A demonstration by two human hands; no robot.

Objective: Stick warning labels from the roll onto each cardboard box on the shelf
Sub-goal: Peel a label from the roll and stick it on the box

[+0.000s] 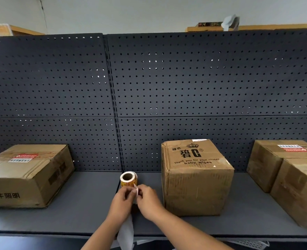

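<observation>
Two hands meet on the near side of the label roll [128,178], which stands on the shelf [77,195] left of the middle box [196,177]. The left hand [121,202] and right hand [148,202] both pinch the backing strip [126,231]. Judged step: peeling. Next: free one label and press it onto that box.

Stockroom or shop storage area. A dark metal shelf [87,204] of the retail display type, backed by perforated peg panels [203,78]. Taped cardboard cartons stand along it: a baby-wipes carton [197,184], a left carton [26,177] and a right carton [264,163], both bearing red-and-white stickers. Plain white wall [131,13] above, with wooden shelving [275,27] beyond.
</observation>
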